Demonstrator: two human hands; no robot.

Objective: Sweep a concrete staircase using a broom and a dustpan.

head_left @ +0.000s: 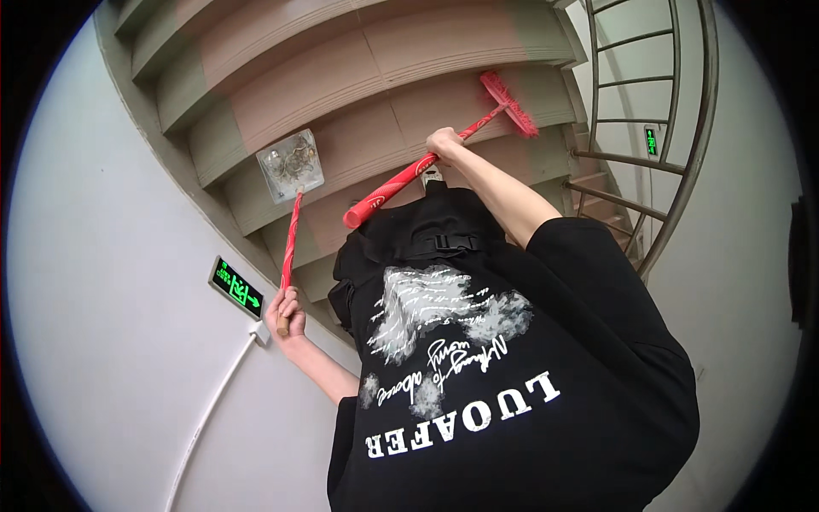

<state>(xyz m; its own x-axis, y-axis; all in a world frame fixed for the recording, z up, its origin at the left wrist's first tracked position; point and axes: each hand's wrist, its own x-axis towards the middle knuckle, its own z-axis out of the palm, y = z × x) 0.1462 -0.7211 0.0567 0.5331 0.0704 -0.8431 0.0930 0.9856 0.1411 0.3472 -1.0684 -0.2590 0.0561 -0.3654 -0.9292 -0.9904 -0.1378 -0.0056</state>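
Observation:
My left hand (pixel 287 312) is closed around the red, wooden-ended handle of a dustpan (pixel 271 171). The pan, clear or pale, is held out over the steps and has tangled, dark-looking debris in it. Higher and to the right, my right hand (pixel 444 143) grips the red shaft of a broom (pixel 388 194). The shaft slants from its rounded near end up to the right. Red bristles (pixel 516 104) at its far end are over a step close to the railing side; whether they touch it I cannot tell.
Curved stairs (pixel 307 94) with pinkish and greenish treads fill the upper middle. A metal railing (pixel 706 94) bends along the right. On the left, a white wall (pixel 94 256) carries a lit green sign (pixel 237 287) and a thin white conduit (pixel 207 405). Another green sign (pixel 651 141) hangs beyond the railing.

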